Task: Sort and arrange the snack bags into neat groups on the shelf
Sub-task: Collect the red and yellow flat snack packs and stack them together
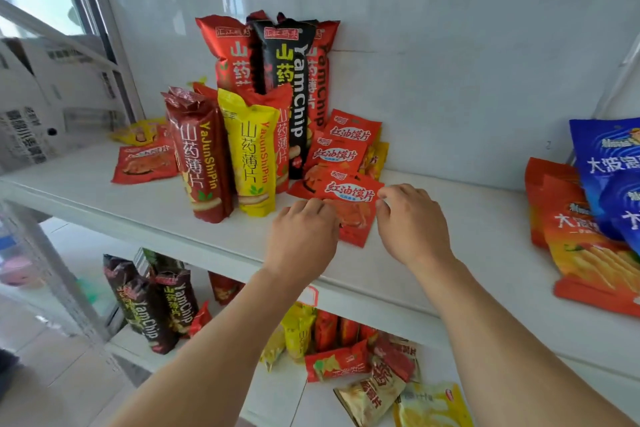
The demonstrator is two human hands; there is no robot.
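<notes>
item: red snack bag reading "红油馍片", lying flat near the white shelf front edge; i am seeing left hand and right hand pinching its sides, fingers curled. far left: standing "yamchip" bag and "yajunshipin" bag.

We find a small flat red foil snack bag lying face up on the white shelf board, near its front edge. Two matching red bags lean behind it. To their left stand a tall dark red tube bag and a tall yellow tube bag, upright, touching. A tall black bag stands behind these, by the wall.
</notes>
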